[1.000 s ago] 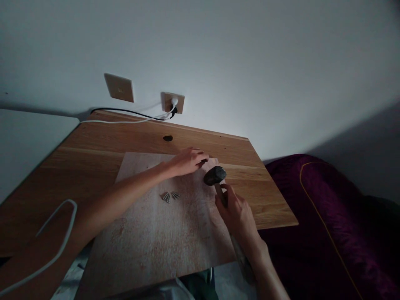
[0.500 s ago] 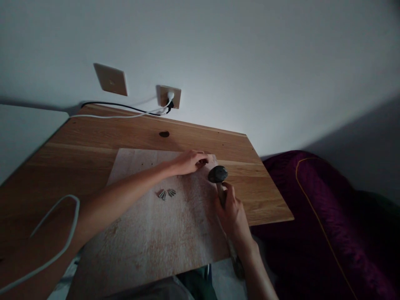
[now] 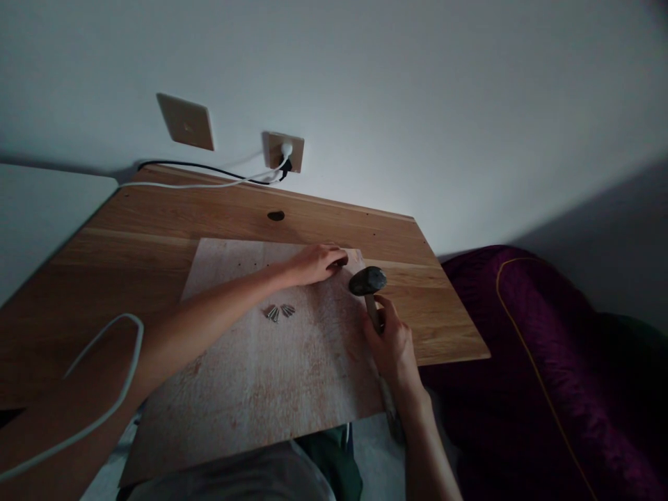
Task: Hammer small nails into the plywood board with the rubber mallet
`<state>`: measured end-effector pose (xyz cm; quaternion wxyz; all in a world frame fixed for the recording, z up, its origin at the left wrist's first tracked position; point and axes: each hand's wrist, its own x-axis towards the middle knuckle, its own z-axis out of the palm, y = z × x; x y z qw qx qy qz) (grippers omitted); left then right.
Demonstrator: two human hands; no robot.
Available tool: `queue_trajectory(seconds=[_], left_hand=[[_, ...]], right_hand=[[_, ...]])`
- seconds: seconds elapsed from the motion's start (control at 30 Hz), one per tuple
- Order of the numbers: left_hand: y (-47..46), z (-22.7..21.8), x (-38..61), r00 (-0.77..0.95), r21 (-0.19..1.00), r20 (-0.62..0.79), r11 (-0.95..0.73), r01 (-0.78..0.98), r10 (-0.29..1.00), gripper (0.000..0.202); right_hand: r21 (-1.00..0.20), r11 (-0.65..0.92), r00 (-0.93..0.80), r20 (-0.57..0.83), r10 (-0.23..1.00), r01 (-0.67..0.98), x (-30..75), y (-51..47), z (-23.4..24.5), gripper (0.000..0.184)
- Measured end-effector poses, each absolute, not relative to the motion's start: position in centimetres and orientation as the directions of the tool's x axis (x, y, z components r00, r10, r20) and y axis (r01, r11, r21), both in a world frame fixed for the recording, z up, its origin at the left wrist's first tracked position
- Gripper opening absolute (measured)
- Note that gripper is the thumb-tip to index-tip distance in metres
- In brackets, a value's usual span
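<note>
My right hand (image 3: 390, 344) is wrapped around the handle of a hammer. The dark metal hammer head (image 3: 368, 280) is raised over the right edge of a whitish, worn wooden board (image 3: 271, 376). Near the board's far right corner, my left hand (image 3: 317, 264) rests with thumb and fingers pinched together; whatever is between the fingertips is too dark and small to make out. Several small metal fasteners (image 3: 280, 312), screws or nails, lie in a fan on the board, below my left forearm.
Under the board is a brown wooden tabletop (image 3: 449, 327) with a dark knot. A wall socket (image 3: 283, 151) has plugs and cords running left along the table's back edge. A white cord (image 3: 136, 348) loops over my left forearm. Purple fabric (image 3: 522, 348) lies to the right.
The whole view has shifted slightly, so the scene sits higher. The hammer head has turned a little and moved slightly right. My left hand stays at the board's corner, fingers a little closer together.
</note>
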<state>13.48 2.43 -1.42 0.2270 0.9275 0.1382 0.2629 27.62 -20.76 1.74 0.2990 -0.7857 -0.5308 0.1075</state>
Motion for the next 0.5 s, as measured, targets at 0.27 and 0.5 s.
queue_trajectory(seconds=[0.27, 0.5], left_hand=[[2.28, -1.34, 13.24, 0.796, 0.541, 0.465, -0.836, 0.091, 0.387, 0.029], [2.37, -1.13, 13.13, 0.796, 0.535, 0.439, -0.833, 0.141, 0.416, 0.012]], right_hand=[[-0.583, -0.266, 0.427, 0.155, 0.891, 0.767, 27.95, -20.76, 1.35, 0.043], [-0.590, -0.271, 0.434, 0.151, 0.888, 0.760, 27.79, -20.66, 1.66, 0.043]])
